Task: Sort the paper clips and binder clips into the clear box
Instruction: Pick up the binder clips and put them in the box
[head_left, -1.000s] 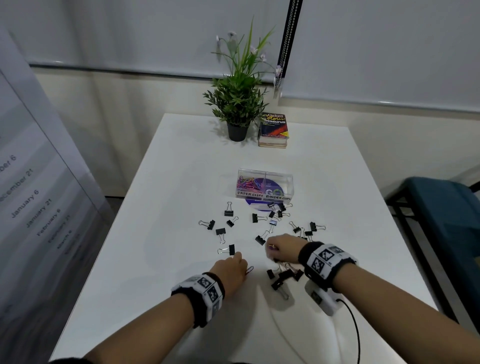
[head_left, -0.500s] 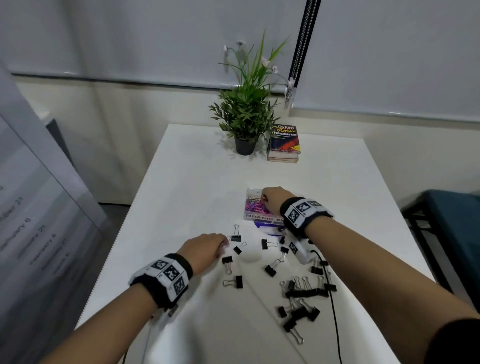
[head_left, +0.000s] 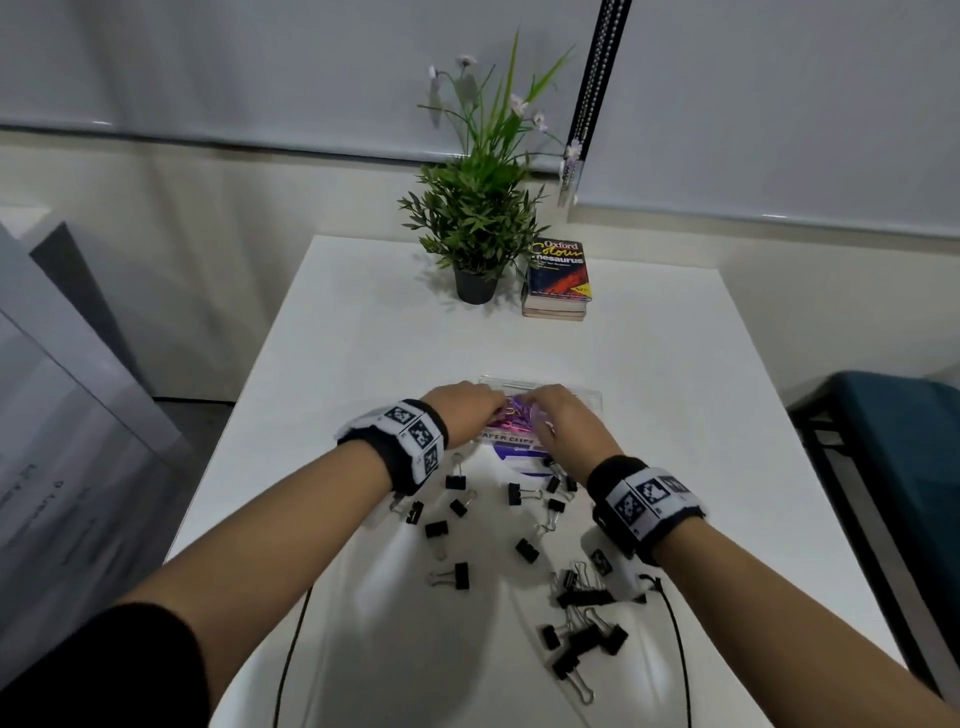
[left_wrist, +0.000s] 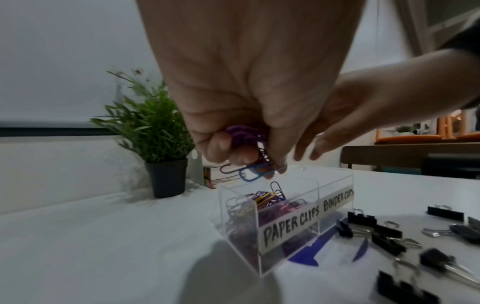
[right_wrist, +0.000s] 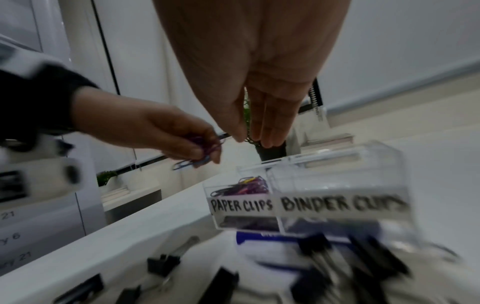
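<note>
The clear box (head_left: 582, 393) stands mid-table, its two compartments labelled PAPER CLIPS and BINDER CLIPS (right_wrist: 337, 203). Coloured paper clips (left_wrist: 265, 200) fill the left compartment. My left hand (head_left: 467, 410) hovers just above that compartment and pinches a bunch of purple and blue paper clips (left_wrist: 249, 174). To its right, my right hand (head_left: 566, 421) hangs over the box with its fingers (right_wrist: 270, 127) straight and nothing in them. Several black binder clips (head_left: 457, 574) lie scattered on the table in front of the box, with a denser heap (head_left: 587, 623) at the near right.
A potted plant (head_left: 475, 228) and a stack of books (head_left: 558, 275) stand at the far edge of the white table. A blue-printed sheet (head_left: 519, 460) lies under the box. Black cables (head_left: 675, 649) trail from both wrists. A dark chair (head_left: 909, 441) is on the right.
My left hand has travelled from the near table up to the box, carrying paper clips. My right hand, over the paper clip compartment half a second ago, now sits slightly to the right with its fingers spread.
</note>
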